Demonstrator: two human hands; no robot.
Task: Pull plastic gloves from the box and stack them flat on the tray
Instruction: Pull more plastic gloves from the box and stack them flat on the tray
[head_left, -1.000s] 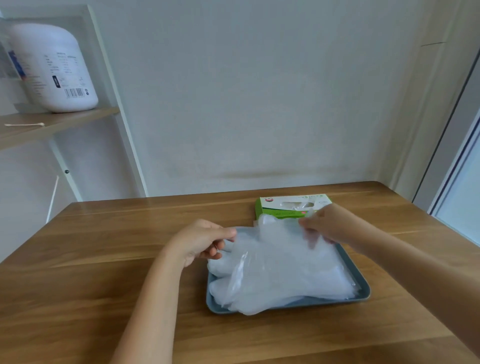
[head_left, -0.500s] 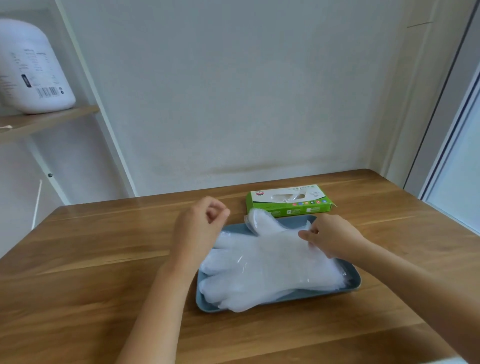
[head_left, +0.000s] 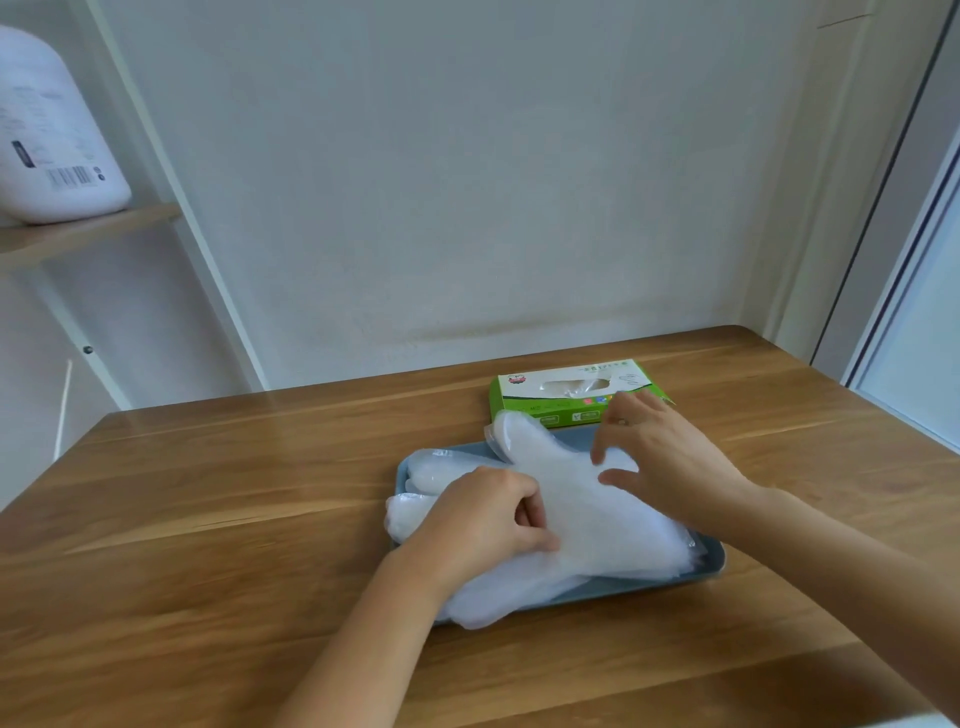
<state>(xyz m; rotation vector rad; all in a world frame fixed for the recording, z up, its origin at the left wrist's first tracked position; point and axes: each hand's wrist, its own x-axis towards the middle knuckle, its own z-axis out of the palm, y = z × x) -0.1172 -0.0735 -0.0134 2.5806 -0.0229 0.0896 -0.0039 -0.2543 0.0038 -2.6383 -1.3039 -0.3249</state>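
A pile of clear plastic gloves lies spread on a grey-blue tray on the wooden table. Glove fingers hang over the tray's left and front edges. My left hand rests on the left side of the pile with its fingers curled in a loose fist. My right hand hovers over the far right of the pile, fingers spread, palm down. The green and white glove box lies just behind the tray, with a glove showing in its top opening.
The wooden table stretches left and toward me. A wall stands behind it. A shelf at the upper left carries a large white jug. A window frame borders the right side.
My left hand has come down from above the tray onto the glove pile. My right hand has let go of the top glove and spread its fingers. The camera has turned slightly left.
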